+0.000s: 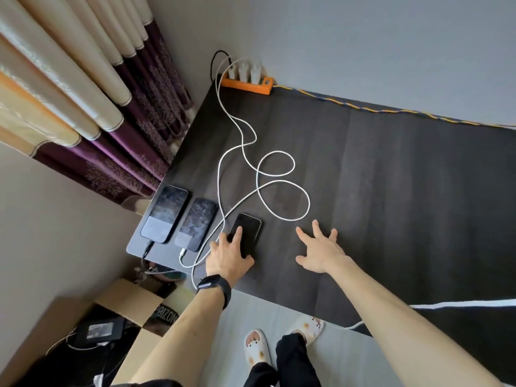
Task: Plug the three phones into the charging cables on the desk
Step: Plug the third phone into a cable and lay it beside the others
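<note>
Three dark phones lie in a row near the desk's left front corner. The leftmost phone (164,213) has a black cable in its bottom end. A white cable plug sits in the middle phone (196,224). My left hand (227,256) rests on the lower part of the third phone (248,233), fingers spread over its screen; its bottom end is hidden under my palm. White cables (279,188) loop across the desk from chargers in an orange power strip (247,85). My right hand (321,251) hovers open over the bare desk to the right, fingers apart, holding nothing.
The dark desk (391,191) stands against a grey wall, with a braided yellow-blue cord (363,107) along its back edge. Curtains (97,107) hang at the left. Cardboard boxes (125,308) and a black power adapter (99,331) lie on the floor beside my feet.
</note>
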Motion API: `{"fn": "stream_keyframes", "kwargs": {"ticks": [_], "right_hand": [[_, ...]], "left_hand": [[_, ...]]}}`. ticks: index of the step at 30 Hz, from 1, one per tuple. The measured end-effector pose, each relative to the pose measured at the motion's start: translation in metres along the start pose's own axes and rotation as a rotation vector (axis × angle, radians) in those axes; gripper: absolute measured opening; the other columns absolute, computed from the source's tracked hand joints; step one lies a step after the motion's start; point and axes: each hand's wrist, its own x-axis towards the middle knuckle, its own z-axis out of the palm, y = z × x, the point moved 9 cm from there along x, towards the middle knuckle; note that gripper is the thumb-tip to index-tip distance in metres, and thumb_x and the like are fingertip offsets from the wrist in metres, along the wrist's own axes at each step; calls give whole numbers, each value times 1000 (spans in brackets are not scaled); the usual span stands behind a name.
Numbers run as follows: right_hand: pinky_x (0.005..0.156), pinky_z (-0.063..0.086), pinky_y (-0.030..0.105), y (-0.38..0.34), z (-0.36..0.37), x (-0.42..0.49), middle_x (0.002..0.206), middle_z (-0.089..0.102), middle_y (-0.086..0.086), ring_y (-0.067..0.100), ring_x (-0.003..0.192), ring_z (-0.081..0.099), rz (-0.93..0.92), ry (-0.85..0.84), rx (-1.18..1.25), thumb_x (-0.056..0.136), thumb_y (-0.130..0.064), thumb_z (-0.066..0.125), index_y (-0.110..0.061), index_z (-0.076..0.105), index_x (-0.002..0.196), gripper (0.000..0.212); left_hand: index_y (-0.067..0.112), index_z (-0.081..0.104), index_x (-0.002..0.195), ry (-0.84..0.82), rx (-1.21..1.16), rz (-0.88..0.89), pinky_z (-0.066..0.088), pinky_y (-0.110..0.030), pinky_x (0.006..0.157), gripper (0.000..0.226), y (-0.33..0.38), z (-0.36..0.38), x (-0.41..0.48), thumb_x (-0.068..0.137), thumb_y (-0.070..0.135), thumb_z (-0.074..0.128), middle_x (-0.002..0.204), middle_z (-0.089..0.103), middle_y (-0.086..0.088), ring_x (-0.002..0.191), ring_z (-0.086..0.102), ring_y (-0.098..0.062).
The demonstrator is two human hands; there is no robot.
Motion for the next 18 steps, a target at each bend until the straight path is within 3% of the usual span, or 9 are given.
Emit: {"fn": "stream_keyframes", "kwargs": {"ticks": [18], "right_hand": [[113,38,60,9,-2,-6,168,-21,-8,46,153,-12,-51,-15,-34,98,-42,52,-47,0,158,80]], "left_hand": [[29,18,155,27,1,-124,50,-46,87,78,-2,-2,-1,88,37,56,145,36,-12,126,39,-38]]}}
